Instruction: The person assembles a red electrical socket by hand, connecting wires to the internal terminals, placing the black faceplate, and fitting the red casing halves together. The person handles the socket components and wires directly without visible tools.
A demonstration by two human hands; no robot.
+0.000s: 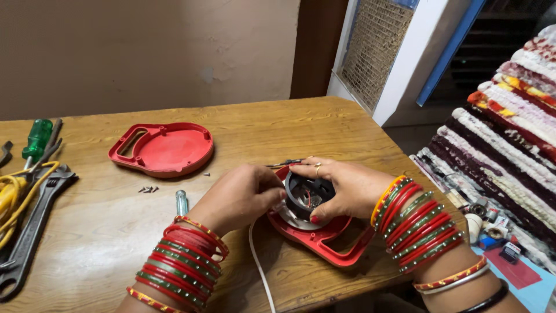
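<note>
Tabletop (pixel 243 124): bare wood, carrying all the parts and tools; its right edge runs beside a striped woven rug (pixel 509 127) on the floor.
Red cover (pixel 162 149): a flat plastic shell with a handle slot, lying alone on the far left-centre, well apart from the hands.
Red base (pixel 324 240): the matching shell half, flat on the tabletop near the front edge, partly under both hands.
Black drum (pixel 308 197): a round black part sitting on the red base over a pale disc (red wires show inside it).
Right hand (pixel 347 185): fingers curled round the drum's far and right side, thumb at its near rim, gripping it.
Left hand (pixel 240 197): fingers bunched at the drum's left edge; what they pinch, I cannot tell.
White cord (pixel 262 272): runs from under the left hand to the front edge.
Wrench (pixel 26 237): grey, at the far left, beside yellow cable (pixel 8 197) and a green-handled screwdriver (pixel 36 139).
Clear-handled screwdriver (pixel 182 202): just left of the left hand.
Screws (pixel 147 189): small dark cluster between the cover and that screwdriver.
</note>
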